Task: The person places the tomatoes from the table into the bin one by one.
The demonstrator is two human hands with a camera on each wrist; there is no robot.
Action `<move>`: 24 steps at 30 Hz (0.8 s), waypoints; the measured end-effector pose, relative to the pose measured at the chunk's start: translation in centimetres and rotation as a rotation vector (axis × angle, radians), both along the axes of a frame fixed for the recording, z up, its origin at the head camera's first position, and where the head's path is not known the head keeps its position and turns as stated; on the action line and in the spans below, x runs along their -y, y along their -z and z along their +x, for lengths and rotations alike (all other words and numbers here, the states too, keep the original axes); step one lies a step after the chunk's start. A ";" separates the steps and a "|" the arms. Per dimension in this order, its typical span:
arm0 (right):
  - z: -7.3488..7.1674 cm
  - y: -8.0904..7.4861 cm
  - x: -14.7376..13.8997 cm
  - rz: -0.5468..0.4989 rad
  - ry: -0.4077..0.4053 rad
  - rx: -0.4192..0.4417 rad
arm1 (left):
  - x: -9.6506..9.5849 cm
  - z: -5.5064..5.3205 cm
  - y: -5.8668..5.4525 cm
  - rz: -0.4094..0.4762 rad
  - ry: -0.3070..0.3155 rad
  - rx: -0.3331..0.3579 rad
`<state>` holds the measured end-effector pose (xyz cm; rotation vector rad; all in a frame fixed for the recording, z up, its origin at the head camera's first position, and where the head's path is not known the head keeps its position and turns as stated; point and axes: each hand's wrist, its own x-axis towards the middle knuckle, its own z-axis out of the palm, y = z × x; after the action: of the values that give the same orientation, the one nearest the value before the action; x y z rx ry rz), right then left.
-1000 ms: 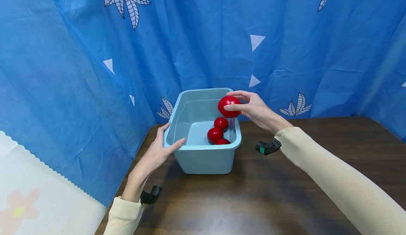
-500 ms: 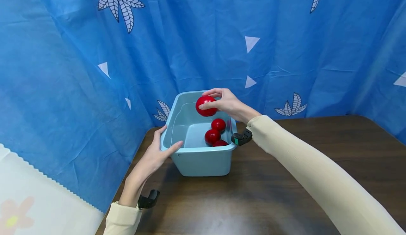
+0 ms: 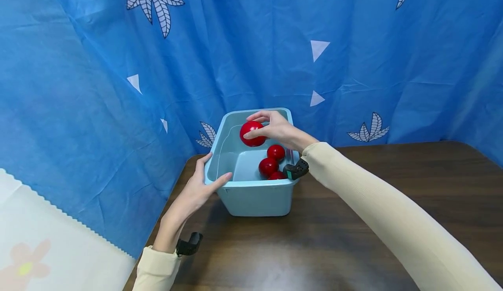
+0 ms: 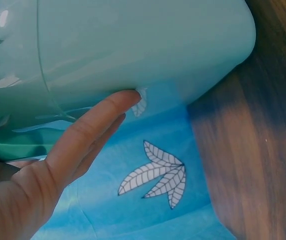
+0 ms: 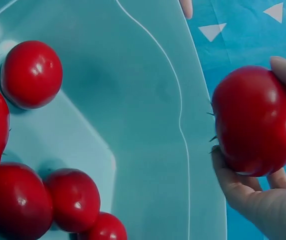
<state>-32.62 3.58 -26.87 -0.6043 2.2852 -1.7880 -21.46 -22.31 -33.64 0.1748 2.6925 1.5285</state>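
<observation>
A light blue plastic bin (image 3: 255, 199) stands on the table with several red tomatoes (image 3: 268, 167) inside, gathered toward its right side. My right hand (image 3: 280, 129) grips another tomato (image 3: 253, 133), thumb in front and fingers over the back. It holds this tomato above the bin; dark stem tips show on it in the right wrist view. The left hand (image 3: 196, 185) holds the bin's near left corner, thumb at the front rim and fingers along the outer left side. Left wrist view: straight fingers (image 4: 90, 132) lie against the bin's outer wall (image 4: 133, 45).
A dark wooden table (image 3: 373, 203) extends to the right and in front of the bin. Behind it hangs a blue curtain (image 3: 255, 42) with leaf and triangle prints. A pale flowered cloth (image 3: 59, 238) lies at the lower left.
My right hand has carried its tomato leftward from the bin's right rim to over its middle, then slightly lower. The left hand keeps its place on the corner.
</observation>
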 end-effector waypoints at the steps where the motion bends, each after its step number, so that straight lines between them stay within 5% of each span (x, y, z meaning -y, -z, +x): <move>1: 0.1 0.0 0.0 -0.002 -0.005 0.000 | 0.0 0.0 0.0 -0.001 0.002 -0.001; 13: 0.7 -0.3 -1.4 -0.090 -0.080 0.005 | 0.3 -0.3 0.0 -0.034 -0.003 -0.001; 24: 1.8 1.4 -8.3 -0.144 0.058 -0.046 | 0.8 -0.7 -0.1 -0.053 0.008 -0.006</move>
<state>-30.86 11.85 -28.28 -0.6144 2.2392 -1.9990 -22.19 -23.15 -33.49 0.1883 2.7297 1.4555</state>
